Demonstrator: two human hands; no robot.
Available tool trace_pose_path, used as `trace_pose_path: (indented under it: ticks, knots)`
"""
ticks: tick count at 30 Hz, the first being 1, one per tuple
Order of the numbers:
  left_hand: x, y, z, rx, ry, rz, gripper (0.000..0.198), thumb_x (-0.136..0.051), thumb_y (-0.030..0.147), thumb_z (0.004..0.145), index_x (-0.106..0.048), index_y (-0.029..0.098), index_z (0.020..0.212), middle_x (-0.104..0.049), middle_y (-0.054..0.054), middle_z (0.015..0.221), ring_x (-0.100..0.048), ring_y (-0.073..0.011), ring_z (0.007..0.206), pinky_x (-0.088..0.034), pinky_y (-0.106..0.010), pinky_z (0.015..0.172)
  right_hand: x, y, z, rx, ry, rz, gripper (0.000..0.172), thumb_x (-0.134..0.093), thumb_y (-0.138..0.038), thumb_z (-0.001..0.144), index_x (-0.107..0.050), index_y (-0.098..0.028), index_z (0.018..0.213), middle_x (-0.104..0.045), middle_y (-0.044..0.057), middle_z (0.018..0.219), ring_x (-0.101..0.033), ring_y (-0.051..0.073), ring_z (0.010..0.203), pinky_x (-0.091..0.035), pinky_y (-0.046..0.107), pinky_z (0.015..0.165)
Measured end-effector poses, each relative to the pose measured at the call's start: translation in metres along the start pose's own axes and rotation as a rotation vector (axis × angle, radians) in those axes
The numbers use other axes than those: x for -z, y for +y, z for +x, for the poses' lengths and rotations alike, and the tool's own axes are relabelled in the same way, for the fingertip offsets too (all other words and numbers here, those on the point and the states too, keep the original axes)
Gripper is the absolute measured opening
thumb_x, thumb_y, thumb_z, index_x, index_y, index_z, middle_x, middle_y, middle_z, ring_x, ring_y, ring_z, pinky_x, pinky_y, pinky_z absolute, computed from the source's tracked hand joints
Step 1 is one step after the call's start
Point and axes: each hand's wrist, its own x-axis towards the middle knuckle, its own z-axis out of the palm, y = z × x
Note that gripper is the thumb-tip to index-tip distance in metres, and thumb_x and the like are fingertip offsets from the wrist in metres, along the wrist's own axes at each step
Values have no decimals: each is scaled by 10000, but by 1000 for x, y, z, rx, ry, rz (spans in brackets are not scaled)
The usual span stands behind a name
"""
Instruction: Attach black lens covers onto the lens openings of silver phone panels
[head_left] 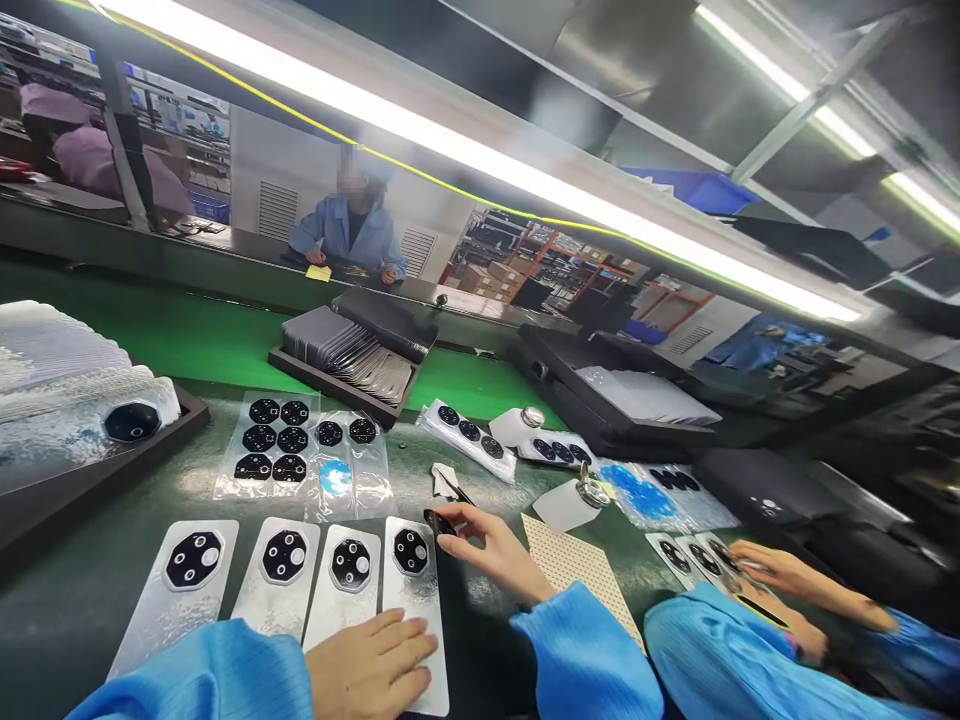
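Four silvery phone back panels lie in a row on the dark green bench; each carries a black octagonal camera plate with ring holes. My left hand rests flat, fingers spread, on the rightmost panel. Just right of that panel's camera plate, my right hand pinches a small black camera plate between thumb and fingers, tilted and partly hidden. A white scrap with a dark pointed tool lies just behind it. The other panels, such as the leftmost one, lie untouched.
Clear bags of black plates lie behind the panels. Two white dispenser bottles and a dotted beige sheet are to the right. Black trays of panels stand at the back. Beside me, a co-worker's hands handle similar panels.
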Motion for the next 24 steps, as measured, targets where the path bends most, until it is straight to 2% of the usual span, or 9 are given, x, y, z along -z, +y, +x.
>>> trace_pose_path:
  ticks: [3,6,10,14,17,20,22,24]
  knots:
    - [0,5,4,135,-12,20,617,-609,512,885,-474,93,1318,-460,-150,1466,-362,-291,1401,-292,-468,1167,-9,9,-6,-62,48,-6,317,-622,-413,792,-638,-184,1010,-678,37,867,-587,181,704,-469,316,653]
    - [0,8,7,157,-61,14,584,-597,459,910,-456,98,1347,-435,-142,1486,-362,-309,1400,-302,-515,1156,-13,8,-2,-86,70,4,299,-630,-393,786,-628,-189,1005,-648,7,799,-528,152,627,-441,305,638]
    - [-3,8,8,169,-121,-44,555,-645,320,892,-441,113,1364,-391,-140,1512,-344,-324,1406,-336,-534,1134,-13,6,9,-97,69,74,264,-674,-354,755,-635,-190,958,-628,-10,758,-496,137,599,-427,294,627]
    - [-5,12,9,251,-155,-132,649,-731,141,753,-466,139,1345,-356,-128,1534,-276,-355,1431,-302,-566,1145,-9,14,20,-100,69,218,315,-744,-378,692,-638,-194,925,-639,-1,784,-563,161,699,-463,310,693]
    - [2,18,11,372,-45,-178,743,-765,105,673,-468,221,1344,-164,-108,1605,-110,-393,1466,-213,-624,1155,-7,19,22,-90,66,384,410,-742,-469,693,-619,-203,979,-659,32,895,-620,192,827,-502,327,742]
    - [14,22,16,565,120,-195,889,-797,57,621,-399,263,1389,54,-94,1622,47,-429,1462,-206,-686,1122,-6,17,18,-84,70,535,446,-713,-523,721,-598,-217,1026,-646,49,936,-630,203,847,-525,313,675]
    - [20,21,19,656,185,-241,841,-790,31,619,-430,258,1345,102,-82,1619,83,-426,1460,-255,-676,1109,-5,14,12,-78,82,607,429,-705,-506,744,-590,-225,1048,-636,47,928,-624,201,850,-525,301,652]
    - [23,17,22,687,213,-279,694,-763,25,647,-496,250,1246,58,-65,1627,74,-408,1468,-244,-661,1125,-5,10,7,-66,89,660,410,-707,-478,758,-588,-226,1059,-632,41,909,-621,194,850,-521,296,662]
